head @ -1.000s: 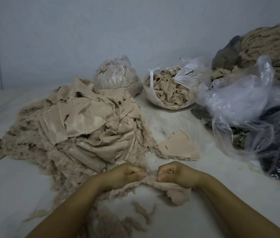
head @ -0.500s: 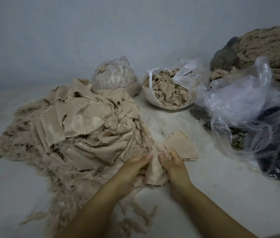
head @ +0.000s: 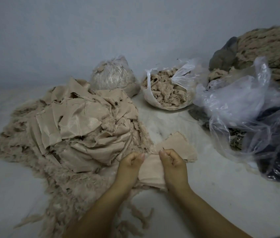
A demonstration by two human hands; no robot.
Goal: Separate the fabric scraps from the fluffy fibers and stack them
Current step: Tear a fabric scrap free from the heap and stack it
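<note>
Fabric scrap (head: pixel 150 170): pinched between left hand (head: pixel 130 166) and right hand (head: pixel 173 164), both grips clamped on it. Stack (head: pixel 175 145) lies just beyond the right grip, nearer that hand.

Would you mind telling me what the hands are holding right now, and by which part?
Both hands grip one beige fabric scrap: the left hand pinches its upper left edge, the right hand its upper right edge.

Fabric scraps (head: pixel 84 121) and fluffy fibers (head: pixel 70 186): uniform beige, unpatterned. Floor (head: pixel 221 194): pale grey-white. Plastic bag (head: pixel 235 103): clear, with dark contents; wall (head: pixel 101 31): plain grey-blue.
</note>
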